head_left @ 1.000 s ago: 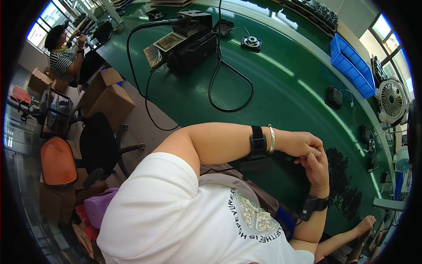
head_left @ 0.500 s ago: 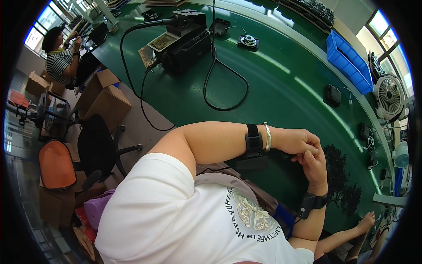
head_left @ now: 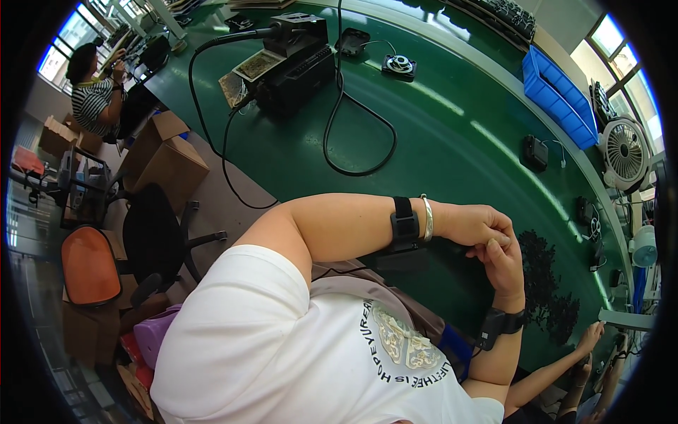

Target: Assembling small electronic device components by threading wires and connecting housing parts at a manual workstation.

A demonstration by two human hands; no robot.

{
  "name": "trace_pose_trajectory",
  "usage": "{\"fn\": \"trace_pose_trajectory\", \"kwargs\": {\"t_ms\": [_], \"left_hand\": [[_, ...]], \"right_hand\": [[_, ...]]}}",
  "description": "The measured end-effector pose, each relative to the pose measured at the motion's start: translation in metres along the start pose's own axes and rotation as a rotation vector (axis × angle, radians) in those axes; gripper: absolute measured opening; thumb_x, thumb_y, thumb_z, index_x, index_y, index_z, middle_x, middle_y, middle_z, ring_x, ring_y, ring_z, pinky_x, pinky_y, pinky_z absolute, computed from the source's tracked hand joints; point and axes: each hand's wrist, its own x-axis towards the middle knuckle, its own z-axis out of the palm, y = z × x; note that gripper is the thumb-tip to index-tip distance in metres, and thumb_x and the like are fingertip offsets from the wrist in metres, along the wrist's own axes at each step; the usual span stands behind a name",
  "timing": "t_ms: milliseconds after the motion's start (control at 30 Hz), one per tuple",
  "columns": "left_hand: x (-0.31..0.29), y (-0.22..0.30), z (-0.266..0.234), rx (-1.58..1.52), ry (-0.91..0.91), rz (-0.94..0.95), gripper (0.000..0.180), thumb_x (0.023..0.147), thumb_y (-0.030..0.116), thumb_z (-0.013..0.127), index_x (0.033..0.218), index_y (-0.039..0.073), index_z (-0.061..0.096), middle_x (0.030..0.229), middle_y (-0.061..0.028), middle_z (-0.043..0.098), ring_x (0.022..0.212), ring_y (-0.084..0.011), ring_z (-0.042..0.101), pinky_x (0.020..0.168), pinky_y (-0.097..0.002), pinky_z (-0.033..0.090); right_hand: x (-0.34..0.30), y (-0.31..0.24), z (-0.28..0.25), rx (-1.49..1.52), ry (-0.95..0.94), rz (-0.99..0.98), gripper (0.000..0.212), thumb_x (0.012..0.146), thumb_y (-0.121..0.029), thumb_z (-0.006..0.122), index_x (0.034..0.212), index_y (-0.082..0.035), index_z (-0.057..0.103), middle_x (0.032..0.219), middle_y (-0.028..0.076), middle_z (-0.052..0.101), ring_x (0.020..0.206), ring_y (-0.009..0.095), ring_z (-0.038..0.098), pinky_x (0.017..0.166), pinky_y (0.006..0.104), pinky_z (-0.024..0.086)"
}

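Little is changing since a second ago: both hands are staying together at the near edge of the green workbench [head_left: 438,134], only the view is drifting slightly. Far across that bench, a black machine [head_left: 296,60] is sitting with its cable looping forward, clear of the work spot. Beside the hands, small dark parts [head_left: 547,283] are lying heaped within reach. Left hand [head_left: 477,225] is curling closed, right hand [head_left: 505,263] pressing against it, fingers bent; what they are pinching is hidden.
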Motion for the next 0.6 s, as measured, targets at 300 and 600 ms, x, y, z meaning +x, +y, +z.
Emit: {"fn": "trace_pose_trajectory", "kwargs": {"t_ms": [300,600], "left_hand": [[-0.0003,-0.0003,-0.0013,-0.023,-0.002,0.000,0.022,0.100,0.022,0.054,0.104,0.003,0.062,0.083,-0.0039,0.064,0.070,-0.0114,0.064,0.056,-0.0236,0.051],[0.0001,0.0018,0.0001,-0.013,0.002,-0.025,0.021,0.100,0.022,0.054,0.104,0.003,0.062,0.083,-0.0038,0.064,0.070,-0.0112,0.064,0.056,-0.0236,0.051]], "right_hand": [[0.0015,-0.0008,0.0009,-0.006,-0.014,0.000,0.056,0.089,-0.031,0.072,0.129,0.001,0.048,0.092,0.003,0.058,0.076,0.010,0.055,0.076,0.0312,0.056],[0.0007,-0.0017,0.0020,-0.030,-0.010,-0.012,0.054,0.092,-0.030,0.069,0.130,0.000,0.046,0.092,0.005,0.057,0.076,0.013,0.055,0.075,0.0324,0.055]]}}
